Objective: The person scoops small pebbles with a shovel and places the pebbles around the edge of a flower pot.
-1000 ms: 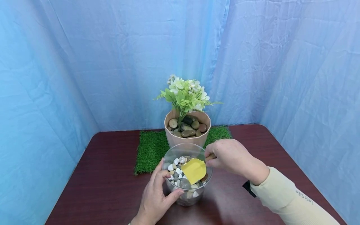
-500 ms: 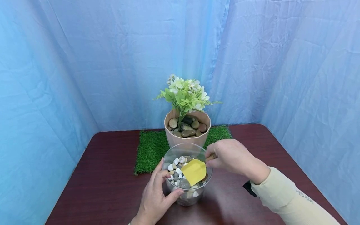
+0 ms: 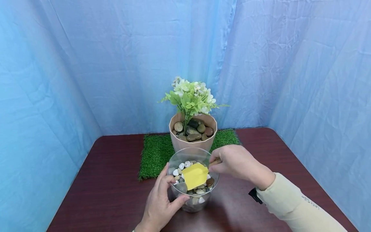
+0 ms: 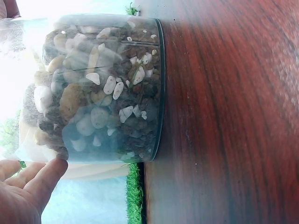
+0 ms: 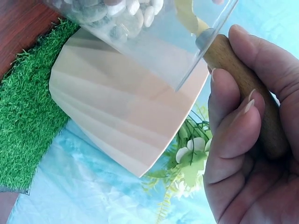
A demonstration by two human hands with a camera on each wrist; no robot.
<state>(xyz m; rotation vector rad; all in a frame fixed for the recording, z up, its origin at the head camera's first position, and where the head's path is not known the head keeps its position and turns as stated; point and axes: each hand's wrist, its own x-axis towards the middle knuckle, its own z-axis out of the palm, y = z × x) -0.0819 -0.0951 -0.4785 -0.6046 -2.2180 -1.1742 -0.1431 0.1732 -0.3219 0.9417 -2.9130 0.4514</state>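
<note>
A clear plastic container (image 3: 192,207) of white, grey and brown pebbles (image 3: 200,191) stands upright on the table. My left hand (image 3: 157,199) holds it by its near left side, thumb in front and fingers at the rim. With my right hand (image 3: 236,162) I grip the wooden handle (image 5: 247,88) of a small trowel. Its yellow blade (image 3: 195,176) lies inside the container over the pebbles, hiding some of them. A grey stone (image 3: 181,187) sits by the blade's left edge. In the left wrist view, finer gravel (image 4: 140,116) fills the container's bottom.
Right behind the container is a pinkish faceted pot (image 3: 185,146) with larger stones and a white-flowered plant (image 3: 189,100). The pot stands on a green artificial grass mat (image 3: 155,158). Blue curtains (image 3: 139,64) enclose the dark red table (image 3: 110,183) at the back and sides.
The trowel blade has shifted left across the pebbles, with my right hand following. The grey stone has moved left, and a brown stone shows at right. My left hand has stayed put.
</note>
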